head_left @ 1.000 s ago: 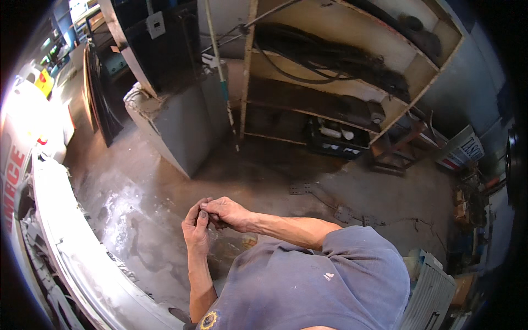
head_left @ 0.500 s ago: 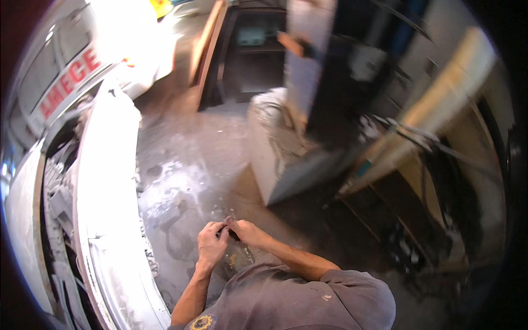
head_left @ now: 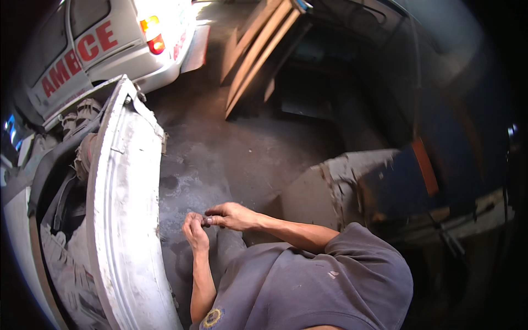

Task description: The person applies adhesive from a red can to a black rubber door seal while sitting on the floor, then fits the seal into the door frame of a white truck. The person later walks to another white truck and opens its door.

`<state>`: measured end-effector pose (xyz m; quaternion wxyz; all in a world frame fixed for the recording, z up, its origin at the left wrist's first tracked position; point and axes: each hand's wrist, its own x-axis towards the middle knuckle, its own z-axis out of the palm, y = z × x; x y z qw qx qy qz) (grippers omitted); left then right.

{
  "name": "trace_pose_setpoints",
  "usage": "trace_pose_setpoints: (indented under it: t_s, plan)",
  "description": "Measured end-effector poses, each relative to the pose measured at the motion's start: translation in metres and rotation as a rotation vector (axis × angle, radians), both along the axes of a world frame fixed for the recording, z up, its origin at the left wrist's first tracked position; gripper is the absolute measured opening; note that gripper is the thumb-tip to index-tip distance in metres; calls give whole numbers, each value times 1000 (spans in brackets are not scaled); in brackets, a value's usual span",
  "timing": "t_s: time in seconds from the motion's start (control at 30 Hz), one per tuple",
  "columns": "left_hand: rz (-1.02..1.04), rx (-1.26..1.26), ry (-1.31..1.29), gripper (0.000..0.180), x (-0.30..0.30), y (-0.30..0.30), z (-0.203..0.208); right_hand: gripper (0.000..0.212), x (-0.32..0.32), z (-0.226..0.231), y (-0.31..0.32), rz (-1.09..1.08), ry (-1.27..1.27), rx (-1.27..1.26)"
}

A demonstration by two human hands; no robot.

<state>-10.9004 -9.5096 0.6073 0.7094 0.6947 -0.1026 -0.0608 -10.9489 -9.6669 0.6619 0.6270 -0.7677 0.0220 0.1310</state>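
In front of my body, both hands meet at the fingertips. My left hand [head_left: 196, 231] has its fingers curled and closed. My right hand [head_left: 236, 216] reaches across from the right, its thumb and fingers pinched together against the left fingertips. Something small and dark seems to be between them, too small and too hidden to name. Just left of my left hand stands the long white, scuffed vehicle body panel [head_left: 124, 187], which my hands do not touch.
A white van [head_left: 93, 49] with red lettering and a lit tail light [head_left: 153, 34] stands at the far left. Wooden boards [head_left: 261, 55] lean at the back. To the right are a torn pale box [head_left: 313, 192] and a dark blue surface [head_left: 462, 165]. Grey, stained floor [head_left: 220, 154] lies ahead.
My view has swung leftward, bringing more of the van into sight and shifting the box right. My hands stay together, now slightly farther left and nearer the white panel.
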Motion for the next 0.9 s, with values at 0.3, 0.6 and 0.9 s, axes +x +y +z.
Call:
trace_pose_setpoints:
  t_s: [0.3,0.6,0.9]
  plan:
    - [-25,170,30,25,179,-100,56,36,184,44,-104,-370,-85,149]
    - [177,306,-157,25,359,-217,62,38,399,-21,-244,-56,-104,146]
    - [598,227,-252,14,402,-208,130,10,634,54,-252,519,-520,31]
